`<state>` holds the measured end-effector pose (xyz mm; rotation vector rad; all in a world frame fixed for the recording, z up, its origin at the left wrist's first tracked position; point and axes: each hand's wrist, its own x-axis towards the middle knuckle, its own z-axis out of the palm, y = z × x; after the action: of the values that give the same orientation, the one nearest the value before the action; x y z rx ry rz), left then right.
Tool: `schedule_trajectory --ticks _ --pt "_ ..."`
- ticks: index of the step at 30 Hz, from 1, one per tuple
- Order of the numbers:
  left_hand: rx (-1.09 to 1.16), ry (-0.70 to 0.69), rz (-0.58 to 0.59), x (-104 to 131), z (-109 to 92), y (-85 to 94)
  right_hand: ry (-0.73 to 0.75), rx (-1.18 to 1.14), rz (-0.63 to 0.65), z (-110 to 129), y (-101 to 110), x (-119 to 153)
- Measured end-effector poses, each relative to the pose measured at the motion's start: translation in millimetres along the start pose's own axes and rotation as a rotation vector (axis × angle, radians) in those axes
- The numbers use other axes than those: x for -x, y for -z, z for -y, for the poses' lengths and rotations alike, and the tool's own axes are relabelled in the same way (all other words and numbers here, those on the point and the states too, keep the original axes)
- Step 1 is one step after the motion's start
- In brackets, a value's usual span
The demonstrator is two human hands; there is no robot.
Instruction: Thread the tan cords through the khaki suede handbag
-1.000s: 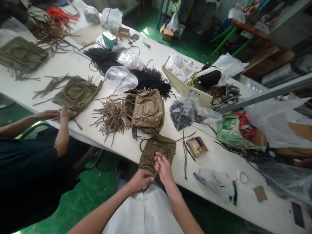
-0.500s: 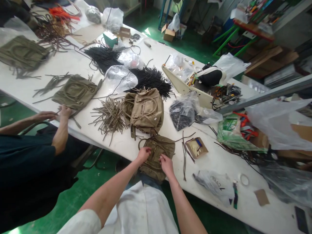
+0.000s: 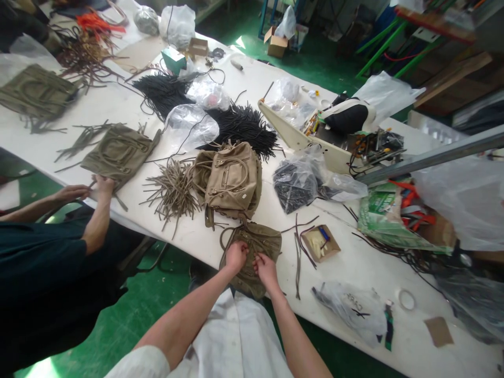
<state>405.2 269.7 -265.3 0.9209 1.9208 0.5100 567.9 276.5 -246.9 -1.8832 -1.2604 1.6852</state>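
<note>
Both hands, left hand (image 3: 236, 255) and right hand (image 3: 266, 265), pinched the olive bag (image 3: 255, 247) at the surface's (image 3: 354, 262) near edge; grip looked best kept close, flattening fabric.

Left hand (image 3: 236, 255) and right hand (image 3: 266, 265) rest side by side on an olive handbag (image 3: 260, 241) at the white table's (image 3: 354, 262) near edge. Tan handbag (image 3: 232, 178) lies just behind; tan cord bundle (image 3: 173, 191) beside it. A co-worker's hands (image 3: 88, 189) touch another olive bag (image 3: 118, 153).
</note>
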Motion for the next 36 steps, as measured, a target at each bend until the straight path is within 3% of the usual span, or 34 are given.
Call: schedule_trajectory --ticks 10,17,25,30,36 --pt "0.051 0.007 0.212 -31 14 0.3 0.133 0.341 0.011 14 10 -2" --pt "0.129 -0.039 0.275 -34 24 2.0 0.153 0.545 -0.049 16 3 7" --pt "0.168 -0.139 0.455 -47 35 17.1 0.254 0.506 -0.063 12 -11 -13" --pt "0.104 -0.218 0.407 -45 32 20.6 0.283 0.508 -0.008 15 -25 -30" --pt "-0.004 -0.22 0.269 -28 20 21.7 0.298 0.536 -0.022 19 -30 -30"
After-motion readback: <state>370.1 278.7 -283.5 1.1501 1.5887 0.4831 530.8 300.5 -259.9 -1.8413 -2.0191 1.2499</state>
